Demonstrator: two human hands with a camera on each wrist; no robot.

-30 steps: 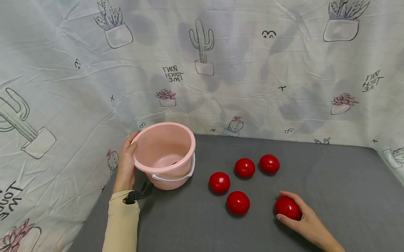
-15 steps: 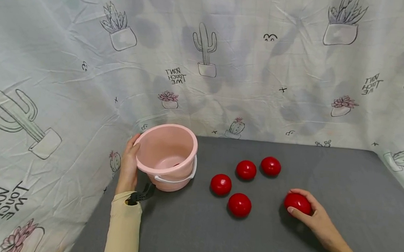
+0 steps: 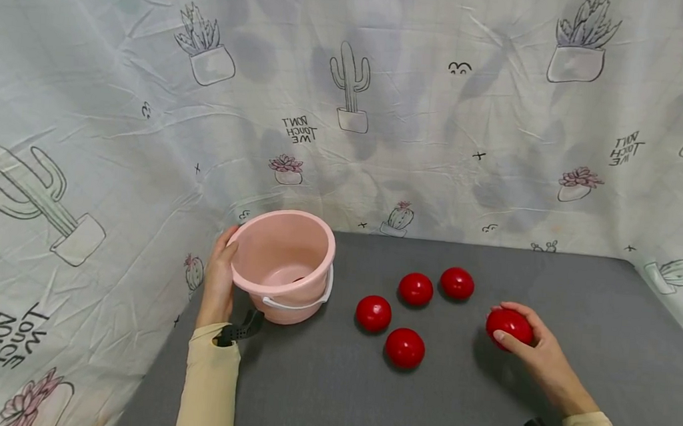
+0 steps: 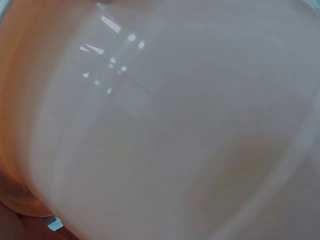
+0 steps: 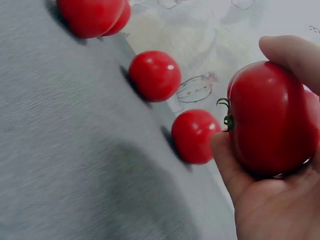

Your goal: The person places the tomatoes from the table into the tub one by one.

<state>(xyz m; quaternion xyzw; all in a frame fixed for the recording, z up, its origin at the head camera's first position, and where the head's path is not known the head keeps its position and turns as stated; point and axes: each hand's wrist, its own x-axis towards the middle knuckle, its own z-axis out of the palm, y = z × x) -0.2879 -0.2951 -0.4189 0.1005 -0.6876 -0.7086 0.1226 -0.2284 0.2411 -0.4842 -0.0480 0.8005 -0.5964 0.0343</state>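
My right hand (image 3: 541, 356) grips a red tomato (image 3: 510, 328) between thumb and fingers, above the table, with its shadow below. In the right wrist view the held tomato (image 5: 270, 120) shows a green stem end. My left hand (image 3: 217, 283) holds the left side of a pink bucket (image 3: 305, 295), thumb at the rim. The bucket is tilted slightly, mouth toward me, and a sliver of red shows low inside. The left wrist view is filled by the bucket's blurred pale wall (image 4: 165, 125). Several more tomatoes (image 3: 405, 348) lie between bucket and right hand.
The grey table (image 3: 315, 398) ends at a white curtain (image 3: 407, 144) printed with cacti, which also runs along the left side. A white handle (image 3: 328, 289) hangs down on the bucket's right side.
The right hand has lifted the tomato off the table and moved slightly right and away from me. The left hand keeps its hold on the bucket; the view has shifted a little.
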